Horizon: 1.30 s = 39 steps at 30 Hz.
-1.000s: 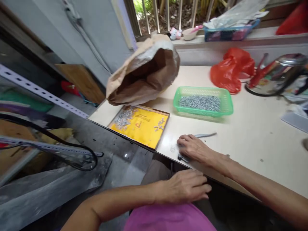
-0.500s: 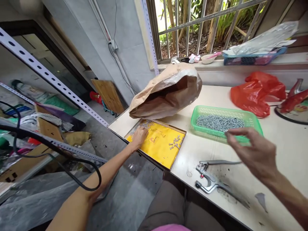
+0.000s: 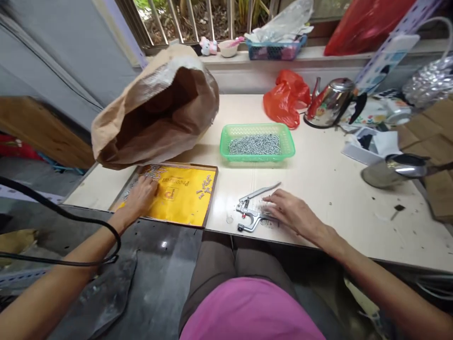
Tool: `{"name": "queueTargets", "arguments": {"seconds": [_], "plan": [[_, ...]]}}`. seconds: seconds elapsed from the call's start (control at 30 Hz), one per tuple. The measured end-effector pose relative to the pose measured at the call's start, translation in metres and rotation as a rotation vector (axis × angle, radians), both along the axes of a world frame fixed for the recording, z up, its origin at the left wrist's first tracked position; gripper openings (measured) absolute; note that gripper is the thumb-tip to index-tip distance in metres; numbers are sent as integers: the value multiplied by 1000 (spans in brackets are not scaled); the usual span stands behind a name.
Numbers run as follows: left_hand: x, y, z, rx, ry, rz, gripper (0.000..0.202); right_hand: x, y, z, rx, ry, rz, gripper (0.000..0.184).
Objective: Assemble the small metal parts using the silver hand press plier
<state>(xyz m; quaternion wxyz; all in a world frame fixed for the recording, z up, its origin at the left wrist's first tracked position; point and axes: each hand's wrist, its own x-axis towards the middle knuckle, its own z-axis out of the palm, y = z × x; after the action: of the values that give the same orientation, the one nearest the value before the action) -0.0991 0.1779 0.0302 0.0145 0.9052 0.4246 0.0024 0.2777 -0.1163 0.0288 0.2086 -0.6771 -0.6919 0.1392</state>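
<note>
Here the right hand [image 3: 295, 212] partly hides the pliers [image 3: 259, 217].

Forward-down head view over tabletop [image 3: 314, 170]

The pliers [image 3: 256, 218] lie right of the tray [image 3: 182, 203], before the basket [image 3: 257, 158].

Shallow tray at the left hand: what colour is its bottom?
The shallow tray has a yellow bottom with darker printing, best seen in the head view.
</note>
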Motion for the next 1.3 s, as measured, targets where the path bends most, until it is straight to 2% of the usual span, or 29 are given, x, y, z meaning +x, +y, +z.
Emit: {"name": "queueTargets", "arguments": {"seconds": [0.1, 0.2, 0.23, 0.3, 0.37, 0.43, 0.5, 0.6, 0.73, 1.07, 1.2, 1.3], "plan": [[13, -9, 10, -12, -99, 40, 18, -10, -25, -16, -112, -53, 24, 26], [50, -46, 26, -138, -347, 202, 21, -11, -35, -26, -112, -110, -13, 27], [67, -64, 31, -254, -448, 257, 25, -11, -35, -27, -109, -131, -24, 28], [102, -103, 38, -615, -585, 266, 34, -12, -35, -26, -110, -172, -29, 28], [134, -140, 38, -886, -600, 260, 36, -13, -34, -24, -119, -203, -27, 27], [156, -165, 32, -1067, -586, 298, 38, -15, -35, -23, -124, -224, -33, 28], [168, -178, 22, -1191, -562, 356, 41, -15, -37, -23, -125, -237, -40, 29], [173, -180, 6, -1289, -521, 425, 42, -16, -38, -26, -121, -251, -51, 29], [175, -176, -5, -1309, -499, 421, 43, -16, -38, -29, -113, -261, -62, 28], [181, -171, -8, -1265, -277, 417, 39, -16, -38, -33, -85, -245, -71, 26], [185, -172, -6, -1265, -228, 455, 40, -17, -38, -27, -112, -226, -77, 25], [186, -172, -4, -1282, -212, 460, 42, -8, -37, -19, -102, -157, -32, 21]]}}
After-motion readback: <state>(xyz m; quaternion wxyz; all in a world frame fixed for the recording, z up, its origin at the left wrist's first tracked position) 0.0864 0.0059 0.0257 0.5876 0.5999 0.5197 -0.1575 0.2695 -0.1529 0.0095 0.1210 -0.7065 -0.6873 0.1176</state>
